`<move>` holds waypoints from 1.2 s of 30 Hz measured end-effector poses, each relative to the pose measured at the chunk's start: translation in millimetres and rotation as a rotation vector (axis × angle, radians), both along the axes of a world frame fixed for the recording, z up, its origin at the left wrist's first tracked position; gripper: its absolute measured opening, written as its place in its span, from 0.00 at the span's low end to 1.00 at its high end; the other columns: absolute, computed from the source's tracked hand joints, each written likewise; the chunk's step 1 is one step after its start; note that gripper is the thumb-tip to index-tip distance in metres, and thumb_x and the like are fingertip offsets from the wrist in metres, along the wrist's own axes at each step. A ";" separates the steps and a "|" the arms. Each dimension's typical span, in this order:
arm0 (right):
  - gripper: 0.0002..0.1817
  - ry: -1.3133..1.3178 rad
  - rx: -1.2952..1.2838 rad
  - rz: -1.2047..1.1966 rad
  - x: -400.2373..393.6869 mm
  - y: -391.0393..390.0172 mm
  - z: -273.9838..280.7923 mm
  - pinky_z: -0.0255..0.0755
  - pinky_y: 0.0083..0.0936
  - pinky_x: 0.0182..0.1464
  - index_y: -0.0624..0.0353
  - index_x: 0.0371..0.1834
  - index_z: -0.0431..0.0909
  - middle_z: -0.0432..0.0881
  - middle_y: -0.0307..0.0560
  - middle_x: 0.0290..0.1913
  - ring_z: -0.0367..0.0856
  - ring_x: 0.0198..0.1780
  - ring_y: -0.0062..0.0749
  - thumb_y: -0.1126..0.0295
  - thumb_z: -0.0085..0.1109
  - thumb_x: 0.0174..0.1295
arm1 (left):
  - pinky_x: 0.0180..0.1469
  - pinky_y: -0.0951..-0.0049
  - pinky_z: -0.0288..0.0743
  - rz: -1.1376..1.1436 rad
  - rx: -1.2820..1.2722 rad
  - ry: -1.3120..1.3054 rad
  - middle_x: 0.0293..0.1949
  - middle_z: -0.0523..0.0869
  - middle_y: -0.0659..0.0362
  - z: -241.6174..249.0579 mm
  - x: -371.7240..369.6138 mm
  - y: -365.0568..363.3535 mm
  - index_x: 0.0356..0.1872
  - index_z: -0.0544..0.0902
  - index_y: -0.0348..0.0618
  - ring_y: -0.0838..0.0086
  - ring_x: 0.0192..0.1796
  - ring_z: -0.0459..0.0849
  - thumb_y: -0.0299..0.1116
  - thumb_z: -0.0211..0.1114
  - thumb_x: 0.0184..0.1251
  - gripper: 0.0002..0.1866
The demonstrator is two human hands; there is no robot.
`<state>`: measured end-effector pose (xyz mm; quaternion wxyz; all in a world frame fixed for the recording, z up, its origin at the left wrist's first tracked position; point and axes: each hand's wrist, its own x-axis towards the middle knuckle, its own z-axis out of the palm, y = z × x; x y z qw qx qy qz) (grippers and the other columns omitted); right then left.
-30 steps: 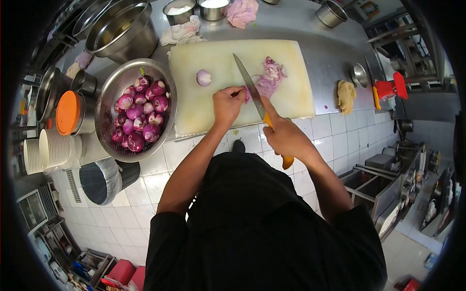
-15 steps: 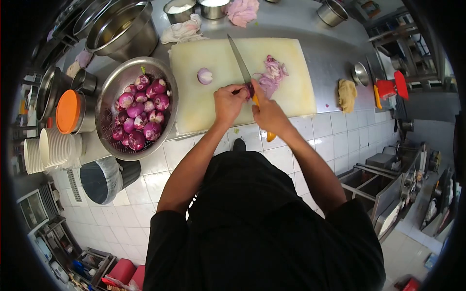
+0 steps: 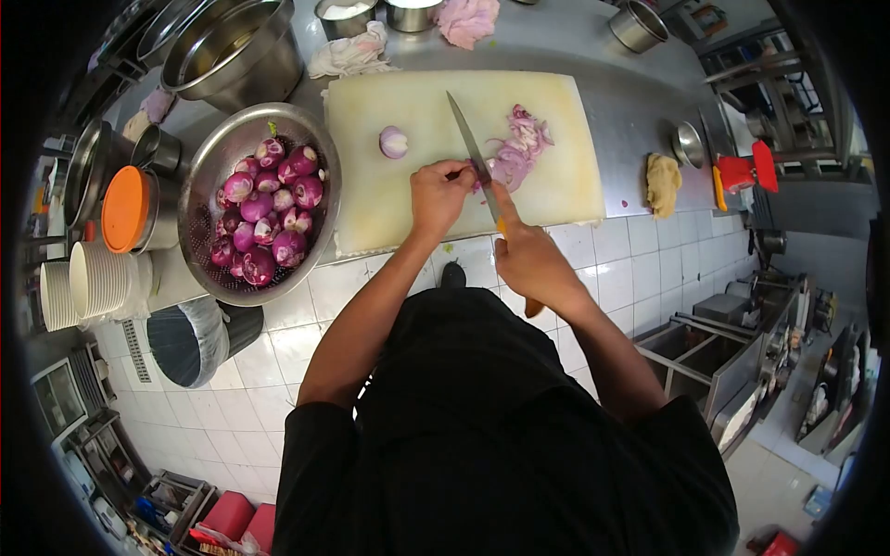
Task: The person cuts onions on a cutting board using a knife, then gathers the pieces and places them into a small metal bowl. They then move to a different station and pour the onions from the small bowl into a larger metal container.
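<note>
On the white cutting board (image 3: 371,204), my right hand (image 3: 535,258) grips a long knife (image 3: 469,137) by its yellow handle, index finger stretched along the blade. My left hand (image 3: 438,196) is closed on a piece of red onion (image 3: 476,174), mostly hidden by the fingers, right beside the blade. Sliced onion (image 3: 521,148) lies in a loose pile to the right of the knife. A peeled onion half (image 3: 393,142) rests on the board, left of the blade.
A steel colander (image 3: 195,185) full of red onions (image 3: 255,208) stands left of the board. Behind it is a large pot (image 3: 278,69). Cloths (image 3: 352,53) lie at the back; a yellow cloth (image 3: 663,183) and a small steel bowl (image 3: 688,145) sit to the right.
My right hand has drawn the knife back toward my body and slightly right. The left hand stays in nearly the same place, still pinching the onion.
</note>
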<state>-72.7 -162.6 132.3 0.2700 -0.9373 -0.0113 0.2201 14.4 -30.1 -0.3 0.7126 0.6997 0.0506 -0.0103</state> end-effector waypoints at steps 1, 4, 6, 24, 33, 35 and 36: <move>0.45 0.029 0.025 -0.030 2.4 4.0 -5.9 0.74 0.58 0.56 0.57 0.86 0.41 0.83 0.81 0.42 0.83 0.48 0.75 0.74 0.51 0.66 | 0.36 0.76 0.81 0.005 0.009 0.003 0.27 0.92 0.55 -0.4 -0.1 -0.5 0.38 0.92 0.32 0.78 0.29 0.88 0.28 0.68 0.65 0.09; 0.46 -0.002 0.091 -0.065 21.5 7.5 -33.3 0.75 0.59 0.54 0.53 0.86 0.42 0.84 0.79 0.42 0.84 0.47 0.73 0.75 0.51 0.66 | 0.36 0.75 0.82 0.011 0.029 0.004 0.28 0.92 0.54 0.9 0.9 -0.2 0.39 0.92 0.32 0.77 0.29 0.89 0.28 0.68 0.65 0.09; 0.45 -0.170 0.117 -0.018 40.6 -1.6 -62.6 0.76 0.58 0.53 0.50 0.87 0.42 0.84 0.77 0.42 0.84 0.46 0.72 0.74 0.52 0.66 | 0.37 0.75 0.83 0.006 0.027 0.002 0.28 0.93 0.54 1.2 -0.9 -1.0 0.39 0.92 0.32 0.77 0.29 0.89 0.27 0.68 0.66 0.09; 0.41 0.038 0.204 -0.129 0.0 -9.2 -36.0 0.78 0.52 0.46 0.37 0.87 0.45 0.84 0.70 0.34 0.84 0.35 0.66 0.70 0.52 0.74 | 0.54 0.55 0.80 0.278 0.949 -0.315 0.47 0.87 0.47 13.0 35.1 60.4 0.49 0.87 0.34 0.52 0.49 0.85 0.24 0.70 0.61 0.14; 0.38 -0.154 0.071 -0.076 10.4 -41.3 -46.1 0.77 0.52 0.49 0.40 0.85 0.50 0.85 0.69 0.36 0.85 0.40 0.67 0.69 0.54 0.74 | 0.55 0.58 0.81 -0.138 0.605 -0.807 0.47 0.85 0.50 6.2 -19.7 57.8 0.42 0.88 0.38 0.54 0.50 0.85 0.20 0.73 0.55 0.12; 0.38 -0.127 0.087 -0.064 7.1 -36.1 -43.6 0.76 0.52 0.50 0.40 0.85 0.50 0.85 0.69 0.37 0.85 0.42 0.67 0.68 0.54 0.74 | 0.54 0.59 0.81 0.089 0.743 -0.662 0.47 0.85 0.51 29.6 -33.8 49.4 0.43 0.88 0.37 0.55 0.50 0.85 0.22 0.74 0.56 0.12; 0.39 -0.115 0.092 -0.055 7.2 -33.6 -43.2 0.76 0.52 0.50 0.40 0.86 0.49 0.85 0.69 0.37 0.85 0.42 0.67 0.68 0.54 0.74 | 0.53 0.59 0.82 0.205 0.809 -0.586 0.46 0.85 0.51 37.8 -36.8 46.3 0.43 0.88 0.37 0.55 0.49 0.86 0.23 0.74 0.57 0.12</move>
